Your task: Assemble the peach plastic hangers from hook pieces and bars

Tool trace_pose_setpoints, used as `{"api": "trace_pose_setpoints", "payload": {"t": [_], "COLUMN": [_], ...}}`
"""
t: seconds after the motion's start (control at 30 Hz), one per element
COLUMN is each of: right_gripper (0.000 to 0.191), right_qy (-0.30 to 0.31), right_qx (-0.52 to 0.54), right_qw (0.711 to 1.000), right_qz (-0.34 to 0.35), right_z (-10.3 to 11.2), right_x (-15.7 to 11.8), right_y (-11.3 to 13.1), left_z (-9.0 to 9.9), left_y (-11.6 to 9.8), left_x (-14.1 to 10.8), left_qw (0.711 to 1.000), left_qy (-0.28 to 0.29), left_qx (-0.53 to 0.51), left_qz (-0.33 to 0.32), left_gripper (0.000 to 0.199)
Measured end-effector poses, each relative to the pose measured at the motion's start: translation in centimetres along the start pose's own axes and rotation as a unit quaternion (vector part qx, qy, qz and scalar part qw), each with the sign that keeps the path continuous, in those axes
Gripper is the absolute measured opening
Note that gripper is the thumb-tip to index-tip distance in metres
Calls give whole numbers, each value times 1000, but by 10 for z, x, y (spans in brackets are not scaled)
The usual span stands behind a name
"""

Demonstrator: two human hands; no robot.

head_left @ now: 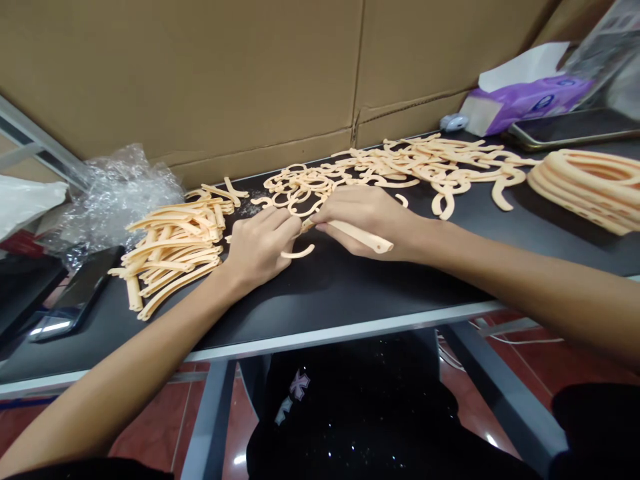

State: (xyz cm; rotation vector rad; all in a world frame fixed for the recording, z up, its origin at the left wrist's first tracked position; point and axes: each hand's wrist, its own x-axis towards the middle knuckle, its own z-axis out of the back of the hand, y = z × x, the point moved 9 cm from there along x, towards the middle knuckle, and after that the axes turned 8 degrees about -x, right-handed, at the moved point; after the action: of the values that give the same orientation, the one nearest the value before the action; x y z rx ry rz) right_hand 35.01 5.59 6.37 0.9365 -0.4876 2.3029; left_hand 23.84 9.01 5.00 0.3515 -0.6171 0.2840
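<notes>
My right hand point(383, 213) is closed around a straight peach-coloured strip point(363, 235), which has a small hole at its near end. Close beside it, my left hand point(263, 241) is closed too, and a thin curved peach piece point(299, 253) sticks out from its fingers. The fingertips of both hands meet over the black table, where a small part of a peach piece shows between them; the exact contact is hidden. Just beyond the hands lie small curved peach pieces point(295, 180). A pile of long peach strips point(175, 250) is to the left of my left hand.
Larger curved pieces point(425, 160) spread behind my right hand. Stacked peach rings point(585, 193) stand at right, near a phone point(580, 127) and a purple tissue pack point(530, 100). Clear plastic wrap point(125, 183) and another phone point(77, 293) lie left. Cardboard point(200, 80) walls the back.
</notes>
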Motion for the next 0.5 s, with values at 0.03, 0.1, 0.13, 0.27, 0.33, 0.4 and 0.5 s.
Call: {"api": "trace_pose_setpoints", "payload": {"t": [0.03,0.1,0.13,0.27,0.33,0.4,0.5], "right_gripper": [17,18,17,17,18,20,21], "right_qy": [5,14,19,25,21,17,9], "right_qx": [-3,-10,-13,-17,-17,-18,-23], "right_qw": [1000,1000,1000,999,999,999,999], "right_qz": [2,4,3,-12,-18,-27,-35], "right_z": [-1,-2,-2,-3,-2,-2,-3], "right_x": [0,0,0,1,2,2,1], "right_y": [1,2,2,2,1,0,-1], "left_z": [0,1,1,1,1,1,1], "left_y": [-1,-3,-4,-5,-5,-5,-5], "left_x": [0,0,0,0,0,0,-1], "left_qw": [1000,1000,1000,1000,1000,1000,1000], "left_qy": [2,3,3,4,4,3,4], "left_qx": [5,14,17,24,23,19,14], "left_qz": [-3,-13,-17,-18,-18,-19,-19], "left_gripper": [26,28,28,29,27,24,20]}}
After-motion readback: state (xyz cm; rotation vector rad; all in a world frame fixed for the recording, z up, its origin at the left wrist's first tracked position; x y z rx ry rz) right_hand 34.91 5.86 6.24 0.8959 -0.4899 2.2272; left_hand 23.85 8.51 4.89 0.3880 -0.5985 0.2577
